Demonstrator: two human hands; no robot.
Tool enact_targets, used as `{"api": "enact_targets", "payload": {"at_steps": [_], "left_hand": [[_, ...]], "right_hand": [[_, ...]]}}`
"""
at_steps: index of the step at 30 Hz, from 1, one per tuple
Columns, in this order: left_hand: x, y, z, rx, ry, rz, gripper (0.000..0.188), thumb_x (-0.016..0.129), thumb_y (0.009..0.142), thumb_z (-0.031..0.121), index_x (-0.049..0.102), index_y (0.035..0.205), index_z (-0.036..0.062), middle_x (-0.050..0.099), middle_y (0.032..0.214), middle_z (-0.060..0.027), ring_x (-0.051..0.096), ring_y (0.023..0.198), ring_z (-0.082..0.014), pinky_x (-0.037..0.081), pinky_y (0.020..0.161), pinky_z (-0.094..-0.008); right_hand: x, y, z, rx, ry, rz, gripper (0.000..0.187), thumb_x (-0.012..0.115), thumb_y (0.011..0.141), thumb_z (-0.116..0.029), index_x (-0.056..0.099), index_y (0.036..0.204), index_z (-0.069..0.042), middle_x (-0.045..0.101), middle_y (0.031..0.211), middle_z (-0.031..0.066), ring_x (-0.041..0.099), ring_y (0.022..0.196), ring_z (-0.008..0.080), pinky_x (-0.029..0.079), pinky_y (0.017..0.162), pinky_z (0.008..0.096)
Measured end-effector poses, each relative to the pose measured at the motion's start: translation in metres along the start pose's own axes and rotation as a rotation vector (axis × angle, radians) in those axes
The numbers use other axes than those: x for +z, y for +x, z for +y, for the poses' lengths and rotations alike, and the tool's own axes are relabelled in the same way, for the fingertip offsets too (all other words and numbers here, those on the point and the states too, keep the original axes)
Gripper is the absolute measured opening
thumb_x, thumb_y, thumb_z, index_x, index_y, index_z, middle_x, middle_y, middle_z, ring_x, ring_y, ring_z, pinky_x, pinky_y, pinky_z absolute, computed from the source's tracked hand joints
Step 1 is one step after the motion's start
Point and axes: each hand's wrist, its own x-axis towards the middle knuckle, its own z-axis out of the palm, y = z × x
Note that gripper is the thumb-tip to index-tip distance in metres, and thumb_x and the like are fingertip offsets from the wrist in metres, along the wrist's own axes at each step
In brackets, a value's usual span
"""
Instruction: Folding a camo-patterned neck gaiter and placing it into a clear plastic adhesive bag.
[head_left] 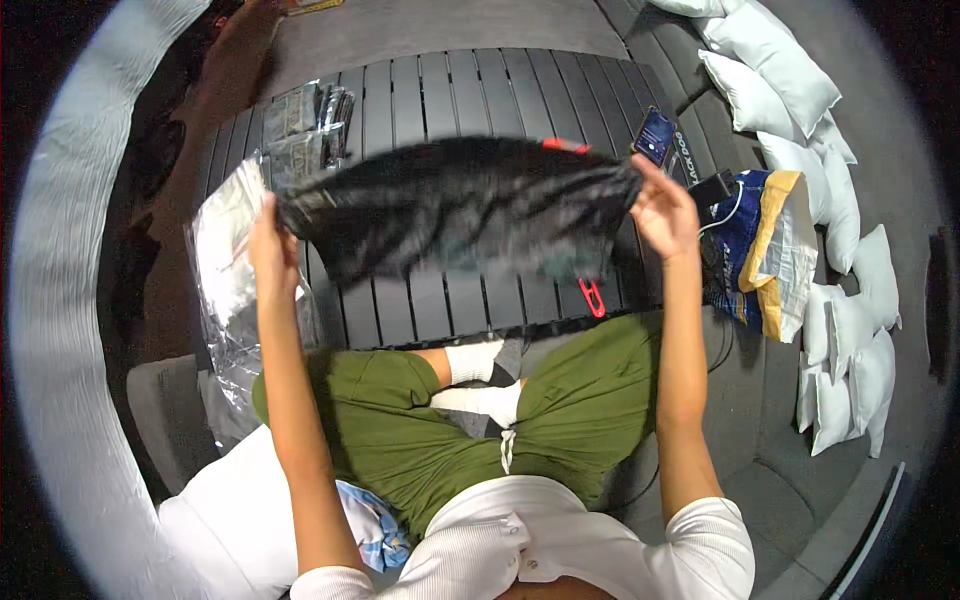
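Note:
A piece of black cloth [470, 210] is stretched out over the slatted table, blurred by motion, so its exact kind cannot be made out. My left hand [274, 250] pinches its left end, fingers closed. At the other end, my right hand [667, 212] grips the corner between thumb and fingers. On the table just below the cloth's lower right edge lies a red tool with a looped handle [592, 298]. Another red piece [566, 146] shows at the cloth's upper edge, its form mostly hidden.
Flat plastic-wrapped dark packets [305, 125] lie at the far left of the dark slatted table [480, 85]. Clear plastic packaging [225, 240] is beside my left hand. A phone [655, 135] and a blue-and-yellow bag [770, 255] are at the right. White pillows [770, 60] line the grey sofa.

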Motion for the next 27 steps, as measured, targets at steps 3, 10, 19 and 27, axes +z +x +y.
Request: {"api": "enact_targets", "payload": {"at_steps": [3, 10, 19, 27], "left_hand": [[-0.017, -0.023, 0.039, 0.248, -0.284, -0.087, 0.018, 0.051, 0.089, 0.022, 0.058, 0.091, 0.0055, 0.061, 0.085, -0.0028, 0.057, 0.073, -0.0104, 0.046, 0.065, -0.0248], [-0.091, -0.024, -0.036, -0.236, 0.110, -0.260, 0.031, 0.050, 0.083, 0.037, 0.057, 0.089, 0.0078, 0.058, 0.074, -0.0027, 0.054, 0.063, -0.0126, 0.044, 0.060, -0.0258], [-0.053, -0.016, -0.084, -0.355, 1.011, -0.441, 0.051, 0.056, 0.080, 0.050, 0.058, 0.078, -0.0004, 0.052, 0.061, -0.0044, 0.055, 0.050, -0.0155, 0.045, 0.047, -0.0273], [-0.054, -0.005, -0.082, -0.369, 0.731, -0.352, 0.027, 0.061, 0.082, 0.032, 0.055, 0.078, 0.0057, 0.045, 0.059, 0.0042, 0.043, 0.048, -0.0065, 0.039, 0.044, -0.0217]], "right_hand": [[0.083, -0.001, 0.012, -0.348, -0.171, 0.311, 0.033, 0.047, 0.087, -0.013, 0.052, 0.116, 0.001, 0.063, 0.101, 0.0065, 0.058, 0.092, 0.0178, 0.045, 0.081, 0.0324], [0.025, -0.020, 0.035, -0.120, -0.678, 0.513, 0.026, 0.062, 0.079, -0.012, 0.058, 0.103, -0.004, 0.055, 0.077, -0.0055, 0.047, 0.061, 0.0017, 0.039, 0.054, 0.0172], [-0.035, -0.019, 0.052, 0.402, -1.022, 0.656, 0.018, 0.064, 0.078, -0.013, 0.062, 0.095, -0.009, 0.044, 0.062, -0.0090, 0.037, 0.050, 0.0007, 0.030, 0.043, 0.0159], [-0.048, -0.014, 0.055, 0.327, -0.978, 0.699, 0.010, 0.065, 0.076, -0.010, 0.057, 0.082, -0.009, 0.048, 0.064, -0.0072, 0.039, 0.049, 0.0024, 0.029, 0.042, 0.0161]]}}
